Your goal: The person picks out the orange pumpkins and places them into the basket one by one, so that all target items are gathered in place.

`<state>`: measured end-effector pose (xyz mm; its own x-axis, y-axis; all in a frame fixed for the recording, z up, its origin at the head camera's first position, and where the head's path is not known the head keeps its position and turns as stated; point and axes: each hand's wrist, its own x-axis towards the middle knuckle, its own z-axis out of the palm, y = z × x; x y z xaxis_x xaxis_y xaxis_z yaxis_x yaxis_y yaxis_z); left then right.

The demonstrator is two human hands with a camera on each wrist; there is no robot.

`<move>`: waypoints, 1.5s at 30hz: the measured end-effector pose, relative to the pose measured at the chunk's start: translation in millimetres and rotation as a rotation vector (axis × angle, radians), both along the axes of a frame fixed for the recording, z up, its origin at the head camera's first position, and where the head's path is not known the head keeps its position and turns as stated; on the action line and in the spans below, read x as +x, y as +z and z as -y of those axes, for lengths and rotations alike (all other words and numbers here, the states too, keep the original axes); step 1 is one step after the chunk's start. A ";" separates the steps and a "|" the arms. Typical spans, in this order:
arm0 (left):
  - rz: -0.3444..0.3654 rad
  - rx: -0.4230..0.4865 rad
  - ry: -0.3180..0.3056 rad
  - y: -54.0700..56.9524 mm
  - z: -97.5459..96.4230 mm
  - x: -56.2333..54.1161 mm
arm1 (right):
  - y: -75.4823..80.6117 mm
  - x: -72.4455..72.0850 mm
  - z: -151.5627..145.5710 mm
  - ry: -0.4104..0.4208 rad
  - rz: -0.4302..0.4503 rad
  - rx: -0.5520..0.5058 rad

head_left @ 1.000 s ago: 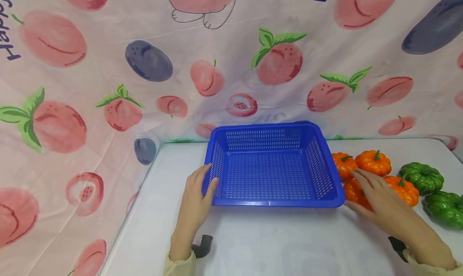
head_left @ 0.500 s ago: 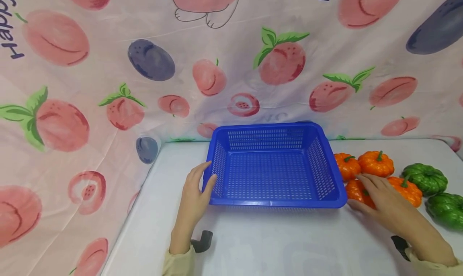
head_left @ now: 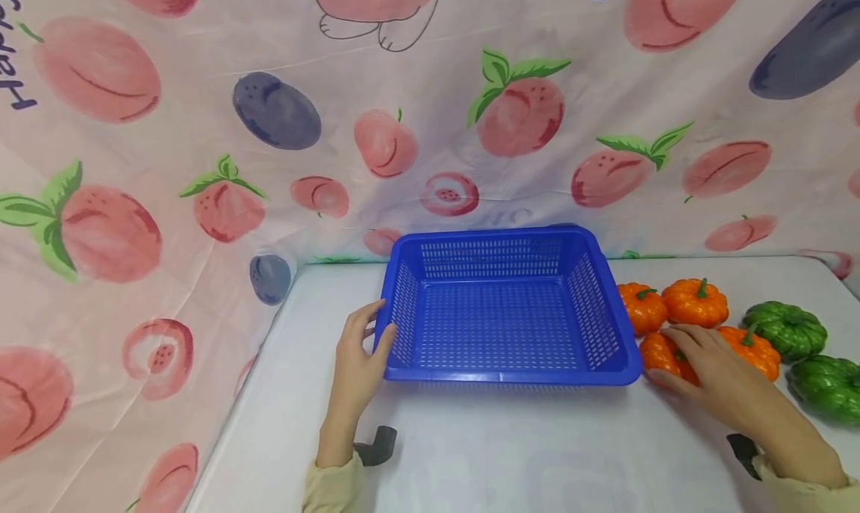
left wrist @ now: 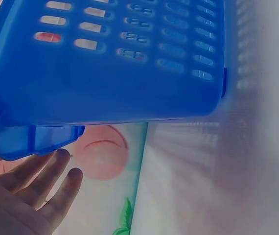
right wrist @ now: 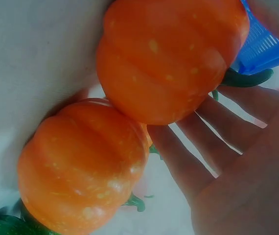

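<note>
A blue plastic basket (head_left: 497,377) with slotted walls stands on the white table. My left hand (head_left: 357,367) is at its left side, thumb and fingertips right at the rim; in the left wrist view the extended fingers (left wrist: 61,188) lie just under the rim's lip. On the basket's right, my right hand (head_left: 719,375) reaches around the nearest small orange pumpkin (head_left: 661,354), fingers on its far side and thumb on the near side. From the right wrist, this pumpkin (right wrist: 169,58) shows its green stem against the spread fingers, with the thumb apart from it.
More orange pumpkins (head_left: 695,302) sit behind and right of the right hand, one (head_left: 755,355) close beside it. Two green pumpkins (head_left: 786,330) lie farther right. A fruit-printed cloth (head_left: 430,125) hangs behind the table and along its left.
The right hand has settled lower and closer around the nearest orange pumpkin. The left fingers have drawn slightly back to the basket's outer left rim. The basket and pumpkins have stayed put.
</note>
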<state>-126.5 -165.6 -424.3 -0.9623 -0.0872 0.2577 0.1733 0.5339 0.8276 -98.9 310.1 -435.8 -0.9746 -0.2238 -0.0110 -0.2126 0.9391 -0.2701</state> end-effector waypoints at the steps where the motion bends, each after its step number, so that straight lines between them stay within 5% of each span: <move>1: 0.006 0.006 0.002 -0.7 0.1 -0.1 | 0.3 0.0 0.3 0.003 0.002 0.001; 20: 0.136 0.134 -0.014 -9.6 0.7 -0.8 | 2.6 -6.7 -0.5 0.008 -0.025 0.015; 45: 0.135 0.151 0.002 -11.5 0.6 -0.7 | 4.1 -5.5 -0.8 0.008 -0.088 -0.022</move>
<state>-127.1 -166.3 -435.8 -0.9870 -0.1174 0.1102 0.0543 0.4020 0.9140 -104.3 310.9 -431.7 -0.9696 -0.2311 0.0800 -0.2442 0.9313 -0.2701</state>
